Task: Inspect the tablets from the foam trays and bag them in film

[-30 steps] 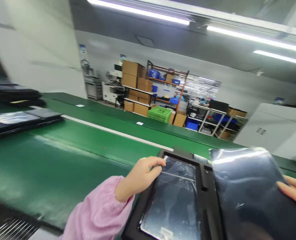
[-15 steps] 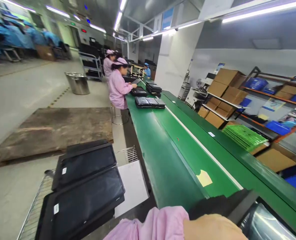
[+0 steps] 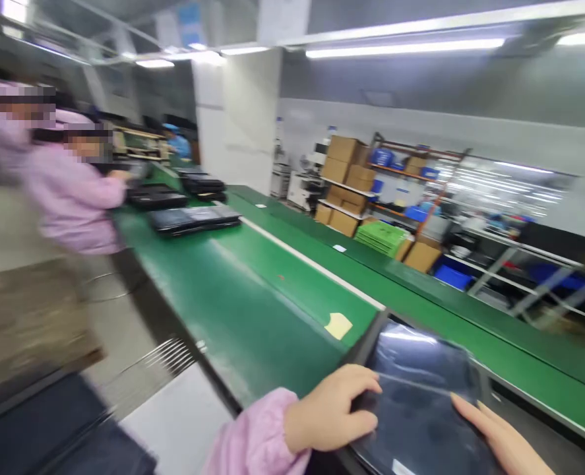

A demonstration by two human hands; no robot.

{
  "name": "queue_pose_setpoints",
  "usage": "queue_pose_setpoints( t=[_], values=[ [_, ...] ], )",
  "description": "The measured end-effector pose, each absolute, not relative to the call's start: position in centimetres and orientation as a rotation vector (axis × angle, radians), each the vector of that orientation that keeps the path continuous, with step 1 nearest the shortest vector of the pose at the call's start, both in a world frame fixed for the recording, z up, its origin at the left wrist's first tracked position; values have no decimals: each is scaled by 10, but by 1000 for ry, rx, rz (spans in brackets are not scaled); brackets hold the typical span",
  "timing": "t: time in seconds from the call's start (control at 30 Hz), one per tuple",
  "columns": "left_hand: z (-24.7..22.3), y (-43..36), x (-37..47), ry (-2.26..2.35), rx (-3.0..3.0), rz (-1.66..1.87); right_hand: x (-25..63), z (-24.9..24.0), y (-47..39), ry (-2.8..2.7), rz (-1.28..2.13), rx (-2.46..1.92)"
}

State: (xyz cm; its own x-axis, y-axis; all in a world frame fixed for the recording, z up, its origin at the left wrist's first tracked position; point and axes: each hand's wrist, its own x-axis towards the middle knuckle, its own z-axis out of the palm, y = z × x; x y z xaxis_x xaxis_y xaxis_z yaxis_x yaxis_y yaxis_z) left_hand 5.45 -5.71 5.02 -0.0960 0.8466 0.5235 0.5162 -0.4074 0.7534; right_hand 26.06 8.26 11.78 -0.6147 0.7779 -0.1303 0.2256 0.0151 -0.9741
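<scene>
Close in front of me at the lower right is a black tray holding dark, glossy flat panels that look like screens under clear film. My left hand, in a pink sleeve, rests over the tray's left side. Its thumb and fingers are apart, their tips touching the panel edge. Along the right edge of the panels lies my right hand, fingers stretched out on the surface. The frame's lower border cuts off part of that hand and the tray.
A green conveyor table runs away from me, with a yellow paper scrap on it. Stacked black trays stand farther along, beside a seated person in pink. More dark trays lie lower left, near white sheets.
My view has swung to the right. The tray with panels now shows more fully, and my right hand has come into view on it. My left hand's fingers now show.
</scene>
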Motion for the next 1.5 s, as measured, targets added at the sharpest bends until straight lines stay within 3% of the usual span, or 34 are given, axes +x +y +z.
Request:
queue_pose_setpoints(
  t=[0.07, 0.13, 0.37, 0.47, 0.6, 0.8, 1.07, 1.5],
  values=[
    [64, -51, 51, 1548, 1768, 1436, 269, 120, 72, -1547, 1892, -958],
    [82, -37, 50, 1604, 1580, 1536, 272, 129, 64, -1458, 1874, -823],
    [140, 9, 80, 974, 1307, 1982, 293, 161, 61, -1566, 1254, -474],
    [139, 10, 91, 1008, 1411, 2095, 306, 162, 68, -1655, 1179, -523],
    [130, 4, 93, 1066, 1528, 1922, 313, 159, 64, -1636, 1246, -593],
    [133, -11, 94, 786, 1593, 2059, 315, 160, 34, -1807, 1176, -815],
    [123, -32, 94, 744, 1946, 1980, 323, 152, 18, -1992, 1073, -553],
    [124, -39, 98, 721, 1971, 1856, 327, 143, 17, -2051, 931, -554]
  ],
)
